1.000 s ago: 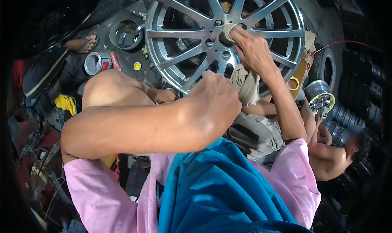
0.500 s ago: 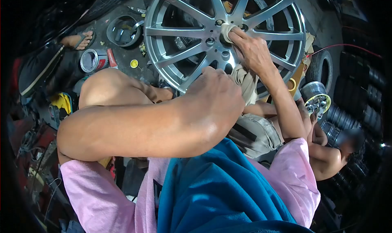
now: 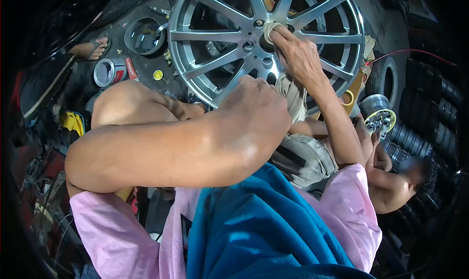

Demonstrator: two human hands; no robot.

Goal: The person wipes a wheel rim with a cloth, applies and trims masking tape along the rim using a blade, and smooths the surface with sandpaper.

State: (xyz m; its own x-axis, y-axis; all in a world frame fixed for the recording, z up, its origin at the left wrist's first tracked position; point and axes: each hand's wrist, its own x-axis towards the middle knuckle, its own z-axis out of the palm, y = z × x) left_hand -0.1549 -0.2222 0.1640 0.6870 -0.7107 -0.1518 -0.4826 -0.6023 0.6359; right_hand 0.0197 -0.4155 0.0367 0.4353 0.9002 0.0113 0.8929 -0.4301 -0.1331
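Observation:
A large silver alloy wheel rim (image 3: 209, 36) with several spokes lies face up before me. My right hand (image 3: 298, 54) is closed on a pale cloth (image 3: 293, 94), pressing a bunched end of it against the hub near the centre hole. The rest of the cloth hangs down beside the lower spokes. My left hand (image 3: 256, 99) is closed in a fist over the rim's lower edge, left of the hanging cloth. Its fingertips are turned away, so I cannot see what they hold.
At left are a basin (image 3: 145, 36), an open can (image 3: 110, 72), a yellow lid (image 3: 158, 75) and another person's foot (image 3: 93, 49). A tire (image 3: 383, 81) stands at right. Below it, a second person (image 3: 391, 186) sits by a metal tin (image 3: 377, 113) of small metal parts.
The bunched cloth end under my right hand has shifted slightly right across the hub. My left fist keeps its place at the rim's lower edge. The whole view has drifted a little.

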